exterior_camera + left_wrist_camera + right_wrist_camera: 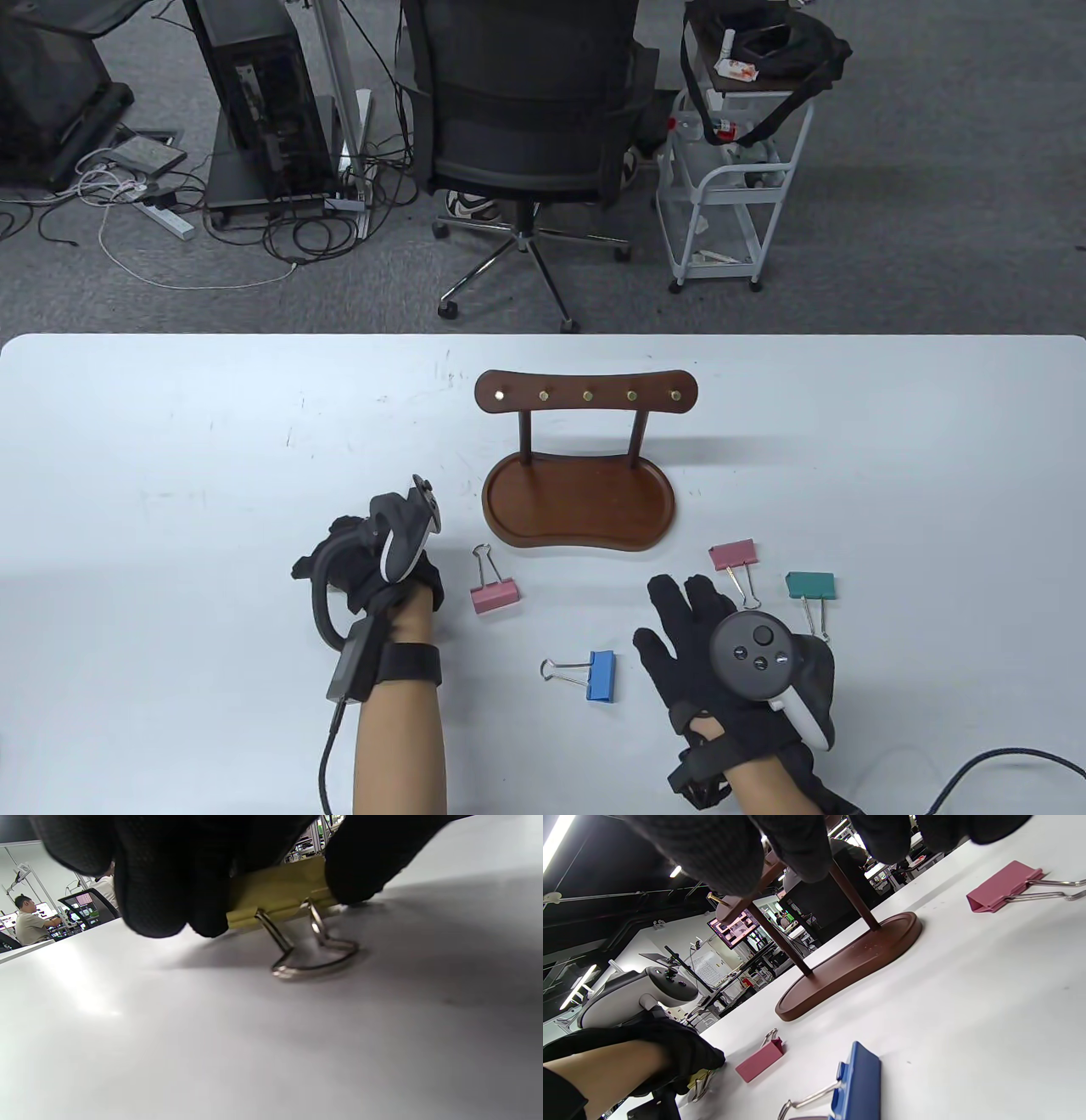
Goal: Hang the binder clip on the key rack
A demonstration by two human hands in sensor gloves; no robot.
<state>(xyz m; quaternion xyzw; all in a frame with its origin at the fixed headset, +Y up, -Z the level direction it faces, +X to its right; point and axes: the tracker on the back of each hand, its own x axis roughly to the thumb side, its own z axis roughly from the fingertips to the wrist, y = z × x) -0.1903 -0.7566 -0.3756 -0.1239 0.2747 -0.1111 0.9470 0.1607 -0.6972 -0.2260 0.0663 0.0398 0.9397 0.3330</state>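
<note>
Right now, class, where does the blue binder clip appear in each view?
Table view: blue binder clip, low centre, between the hands.
Left wrist view: not in it.
Right wrist view: bottom centre.
Shared landmark: the key rack, its base in both.

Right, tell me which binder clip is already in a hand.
The yellow clip, pinched by the left hand on the table; the two pink, blue and green ones lie loose.
</note>
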